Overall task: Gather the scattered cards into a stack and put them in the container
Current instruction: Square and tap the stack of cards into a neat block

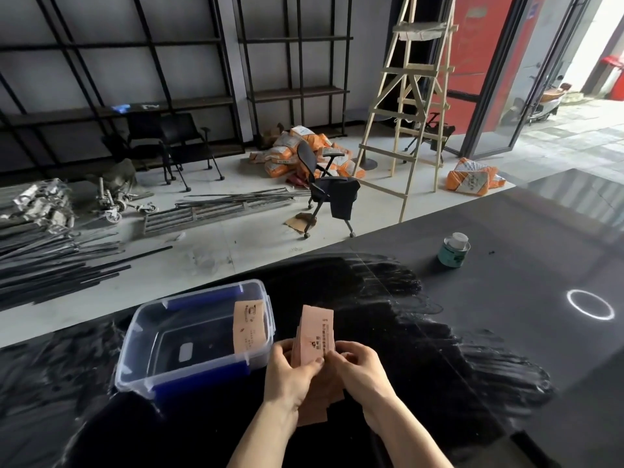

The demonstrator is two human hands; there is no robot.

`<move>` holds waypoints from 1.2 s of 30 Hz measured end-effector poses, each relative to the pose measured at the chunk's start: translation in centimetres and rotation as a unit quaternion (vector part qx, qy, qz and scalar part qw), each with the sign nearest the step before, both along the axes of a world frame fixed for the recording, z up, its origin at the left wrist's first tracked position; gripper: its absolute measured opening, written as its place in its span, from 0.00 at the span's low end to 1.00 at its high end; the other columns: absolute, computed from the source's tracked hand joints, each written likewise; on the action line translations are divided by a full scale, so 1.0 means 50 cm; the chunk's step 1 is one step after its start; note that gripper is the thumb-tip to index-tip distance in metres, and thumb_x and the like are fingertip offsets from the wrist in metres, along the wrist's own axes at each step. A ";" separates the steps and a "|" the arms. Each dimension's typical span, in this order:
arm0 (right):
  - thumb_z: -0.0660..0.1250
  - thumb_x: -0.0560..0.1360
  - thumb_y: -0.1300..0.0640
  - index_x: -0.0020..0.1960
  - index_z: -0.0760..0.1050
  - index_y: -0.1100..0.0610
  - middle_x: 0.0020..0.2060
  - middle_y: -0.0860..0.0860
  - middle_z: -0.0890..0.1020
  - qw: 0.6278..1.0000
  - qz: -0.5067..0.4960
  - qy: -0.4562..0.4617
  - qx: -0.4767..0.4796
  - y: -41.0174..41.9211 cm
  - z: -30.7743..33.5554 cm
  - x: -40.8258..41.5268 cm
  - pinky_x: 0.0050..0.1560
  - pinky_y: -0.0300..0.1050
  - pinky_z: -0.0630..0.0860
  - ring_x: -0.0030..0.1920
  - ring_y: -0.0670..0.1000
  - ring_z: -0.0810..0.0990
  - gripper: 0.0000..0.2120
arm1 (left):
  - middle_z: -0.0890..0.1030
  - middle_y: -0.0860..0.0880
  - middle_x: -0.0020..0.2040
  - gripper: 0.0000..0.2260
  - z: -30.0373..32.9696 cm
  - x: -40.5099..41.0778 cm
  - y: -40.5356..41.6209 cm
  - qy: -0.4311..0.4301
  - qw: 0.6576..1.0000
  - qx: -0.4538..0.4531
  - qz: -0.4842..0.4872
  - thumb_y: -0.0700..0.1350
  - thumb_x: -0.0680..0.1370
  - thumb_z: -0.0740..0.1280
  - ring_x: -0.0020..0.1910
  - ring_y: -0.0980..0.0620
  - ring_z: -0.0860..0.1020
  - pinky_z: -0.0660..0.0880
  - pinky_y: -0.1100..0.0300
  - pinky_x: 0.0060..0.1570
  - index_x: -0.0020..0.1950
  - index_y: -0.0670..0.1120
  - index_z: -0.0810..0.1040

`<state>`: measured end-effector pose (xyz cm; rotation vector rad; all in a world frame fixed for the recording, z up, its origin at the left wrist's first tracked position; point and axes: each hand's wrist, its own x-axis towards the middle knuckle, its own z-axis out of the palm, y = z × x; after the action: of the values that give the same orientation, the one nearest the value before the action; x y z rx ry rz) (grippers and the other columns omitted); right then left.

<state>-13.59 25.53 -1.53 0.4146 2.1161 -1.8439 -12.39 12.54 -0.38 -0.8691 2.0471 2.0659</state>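
From my seat I see both hands meeting low in the centre of the frame, over a glossy black table [472, 298]. The left hand [292, 374] is wrapped round the left edge of a stack of pink cards [315, 336], thumb laid across the front face; the right hand [361, 366] pinches the stack's right edge with curled fingers. So both hands are closed on the same stack, which stands roughly upright with its printed face toward me and its top end pointing to twelve o'clock. Below the hands, at six o'clock from the stack, more pink card edges show between the wrists; I cannot tell whether these belong to the held stack or lie on the table.

At about ten o'clock from the hands, just beside the left hand, sits a clear plastic container [141, 336] with blue latches, lid off. One single pink card [248, 324] leans upright against the inside of its right wall.

Well apart, at two o'clock, a small green tin with a white cap [453, 249] stands on the table, and at three o'clock a bright ring-shaped reflection [574, 295] shows on the surface. Beyond the table, at twelve o'clock, a wooden stepladder [410, 106] and a black office chair [329, 189] stand on the floor.
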 end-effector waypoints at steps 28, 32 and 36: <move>0.69 0.74 0.73 0.64 0.76 0.51 0.55 0.52 0.86 0.961 0.198 0.188 -0.046 -0.256 -0.028 0.256 0.57 0.54 0.84 0.58 0.53 0.86 0.25 | 0.87 0.44 0.51 0.23 -0.042 0.346 -0.292 0.161 0.987 0.010 -0.005 0.34 0.71 0.71 0.51 0.48 0.87 0.84 0.54 0.46 0.61 0.55 0.80; 0.63 0.73 0.78 0.66 0.74 0.55 0.58 0.57 0.84 0.957 0.212 0.183 -0.078 -0.265 -0.031 0.262 0.58 0.61 0.83 0.60 0.57 0.84 0.27 | 0.87 0.44 0.53 0.23 -0.044 0.341 -0.292 0.164 0.985 0.061 0.000 0.35 0.72 0.68 0.52 0.47 0.87 0.84 0.55 0.46 0.64 0.54 0.78; 0.61 0.76 0.75 0.68 0.71 0.52 0.57 0.58 0.84 0.956 0.216 0.158 -0.123 -0.273 -0.021 0.266 0.52 0.61 0.85 0.57 0.59 0.85 0.27 | 0.87 0.48 0.55 0.23 -0.033 0.338 -0.284 0.157 0.985 0.073 -0.007 0.40 0.74 0.67 0.52 0.51 0.86 0.83 0.60 0.44 0.66 0.58 0.75</move>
<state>-0.27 11.87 -2.59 -0.3983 1.9180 -1.9564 4.52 -1.69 -2.04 -0.5337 1.9970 2.4401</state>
